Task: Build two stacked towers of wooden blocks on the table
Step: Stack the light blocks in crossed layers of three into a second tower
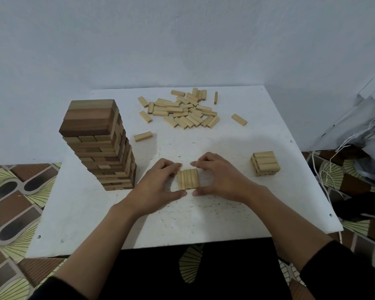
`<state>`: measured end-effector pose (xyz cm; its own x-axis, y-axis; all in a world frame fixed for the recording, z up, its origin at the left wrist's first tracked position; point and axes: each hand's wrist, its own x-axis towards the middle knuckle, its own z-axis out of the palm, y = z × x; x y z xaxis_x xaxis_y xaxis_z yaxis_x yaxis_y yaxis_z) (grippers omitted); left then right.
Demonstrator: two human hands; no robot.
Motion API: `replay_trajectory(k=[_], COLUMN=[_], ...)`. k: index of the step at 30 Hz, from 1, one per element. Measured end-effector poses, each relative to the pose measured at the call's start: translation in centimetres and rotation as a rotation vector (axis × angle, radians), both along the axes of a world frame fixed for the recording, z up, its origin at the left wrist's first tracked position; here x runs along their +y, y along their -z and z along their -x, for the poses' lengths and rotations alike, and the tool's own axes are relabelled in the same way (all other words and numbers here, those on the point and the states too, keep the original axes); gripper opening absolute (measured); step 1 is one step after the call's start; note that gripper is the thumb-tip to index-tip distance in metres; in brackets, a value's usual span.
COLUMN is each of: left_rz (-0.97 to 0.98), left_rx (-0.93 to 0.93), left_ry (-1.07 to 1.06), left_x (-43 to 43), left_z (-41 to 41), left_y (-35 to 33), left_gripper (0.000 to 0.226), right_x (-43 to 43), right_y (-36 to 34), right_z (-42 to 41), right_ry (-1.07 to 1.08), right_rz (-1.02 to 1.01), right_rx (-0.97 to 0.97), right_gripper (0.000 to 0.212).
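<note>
Centrally on the bench (pixel 204 224), the row of pale blocks (pixel 187 179) points its long axes up-frame, with left hand (pixel 160 182) and right hand (pixel 219 180) flanking it equally close, curled fingers (pixel 200 164) gripping its sides.

Tower (pixel 100 144) stands left, loose blocks (pixel 182 111) behind, block row (pixel 187 179) centre, stack (pixel 265 163) right.

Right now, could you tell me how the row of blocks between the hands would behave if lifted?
The row of blocks is separate pieces side by side, so it would likely fall apart unless squeezed. Flat-sided wood: probably stiff, unlikely to roll.
</note>
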<state>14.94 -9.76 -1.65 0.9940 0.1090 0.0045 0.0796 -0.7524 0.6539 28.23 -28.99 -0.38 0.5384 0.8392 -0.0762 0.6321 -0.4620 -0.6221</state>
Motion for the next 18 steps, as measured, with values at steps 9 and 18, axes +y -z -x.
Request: replay_trajectory(k=[9, 18], left_rz=[0.016, -0.043], left_rx=[0.033, -0.021], left_ry=[0.034, 0.103], left_x=[-0.2, -1.0], left_z=[-0.9, -1.2], left_y=[-0.4, -1.2], left_gripper=[0.049, 0.047], right_x=[0.5, -0.5], right_y=[-0.2, -1.4], right_z=[-0.2, -0.2], right_ry=[-0.094, -0.154], right_rz=[0.042, 0.035], right_rx=[-0.028, -0.111], right_gripper=[0.058, 0.050])
